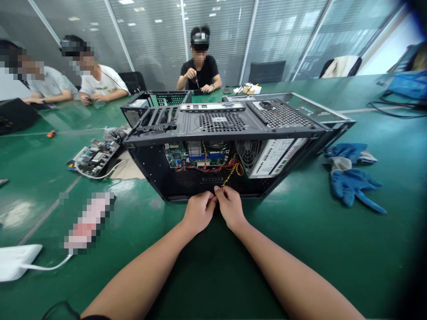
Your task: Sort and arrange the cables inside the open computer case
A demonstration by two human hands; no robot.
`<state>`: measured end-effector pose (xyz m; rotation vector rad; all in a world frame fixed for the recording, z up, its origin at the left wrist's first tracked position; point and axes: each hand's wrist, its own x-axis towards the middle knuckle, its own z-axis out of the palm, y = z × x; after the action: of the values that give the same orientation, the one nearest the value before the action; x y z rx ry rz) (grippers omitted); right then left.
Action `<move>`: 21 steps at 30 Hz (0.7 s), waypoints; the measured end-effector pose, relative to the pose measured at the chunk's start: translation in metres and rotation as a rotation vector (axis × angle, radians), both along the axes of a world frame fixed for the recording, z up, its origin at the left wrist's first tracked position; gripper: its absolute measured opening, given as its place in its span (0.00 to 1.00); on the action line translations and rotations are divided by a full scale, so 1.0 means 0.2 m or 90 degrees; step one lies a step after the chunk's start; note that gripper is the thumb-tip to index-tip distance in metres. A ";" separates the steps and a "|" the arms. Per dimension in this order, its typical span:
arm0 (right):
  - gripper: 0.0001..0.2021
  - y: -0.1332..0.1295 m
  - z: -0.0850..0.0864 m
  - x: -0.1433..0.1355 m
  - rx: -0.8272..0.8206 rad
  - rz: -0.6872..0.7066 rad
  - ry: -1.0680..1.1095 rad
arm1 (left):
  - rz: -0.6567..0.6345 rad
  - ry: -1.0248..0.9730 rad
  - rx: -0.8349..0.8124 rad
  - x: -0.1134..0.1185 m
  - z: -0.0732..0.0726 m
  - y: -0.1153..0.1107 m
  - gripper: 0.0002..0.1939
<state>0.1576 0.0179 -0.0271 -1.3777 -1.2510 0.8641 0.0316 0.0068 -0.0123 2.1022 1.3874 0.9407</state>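
A black computer case lies on the green table with its open side toward me. Inside it are a motherboard, a power supply with a fan and coloured cables. A twisted yellow and black cable runs down from the bundle to my fingers at the case's lower front edge. My right hand is closed in a pinch at the end of that cable. Touching it, my left hand is closed too, its fingertips pressed together; what they hold is too small to make out.
Blue gloves lie to the right. On the left are a loose circuit board on cardboard, a blurred phone-like item and a white device joined by a cable. Another case stands behind. Three people sit across the table.
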 end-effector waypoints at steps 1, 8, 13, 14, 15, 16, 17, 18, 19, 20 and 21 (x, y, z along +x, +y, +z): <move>0.20 0.00 0.00 0.00 0.001 -0.001 0.000 | -0.001 -0.002 0.003 0.00 0.00 0.00 0.09; 0.20 0.00 0.00 0.00 -0.003 0.005 0.014 | 0.013 -0.021 -0.006 0.00 0.00 0.00 0.06; 0.20 0.00 0.00 0.00 0.000 0.002 0.012 | 0.009 -0.018 -0.001 0.00 0.00 0.00 0.08; 0.20 0.00 0.00 0.00 0.003 0.000 0.009 | 0.006 -0.013 -0.001 0.00 0.00 0.00 0.09; 0.20 0.00 0.00 0.00 0.005 -0.001 0.007 | 0.005 -0.007 -0.002 0.00 0.00 0.00 0.09; 0.20 0.00 0.00 0.00 0.006 -0.002 0.005 | 0.003 -0.001 -0.003 0.00 0.00 0.00 0.09; 0.21 0.00 0.00 0.00 0.007 -0.003 0.005 | 0.002 0.003 -0.005 0.00 0.00 -0.01 0.09; 0.21 0.00 -0.01 0.00 0.008 -0.003 0.005 | 0.002 0.006 -0.006 0.00 0.00 -0.01 0.09; 0.21 0.00 -0.01 0.00 0.009 -0.003 0.005 | 0.002 0.008 -0.005 0.00 0.01 -0.01 0.09; 0.21 0.00 -0.01 0.00 0.009 -0.003 0.005 | 0.003 0.009 -0.003 0.00 0.01 -0.01 0.09; 0.21 0.00 -0.01 0.00 0.009 -0.002 0.006 | 0.004 0.009 0.000 0.00 0.01 -0.01 0.09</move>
<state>0.1578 0.0186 -0.0294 -1.3628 -1.2448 0.8575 0.0314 0.0054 -0.0108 2.1096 1.4021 0.9308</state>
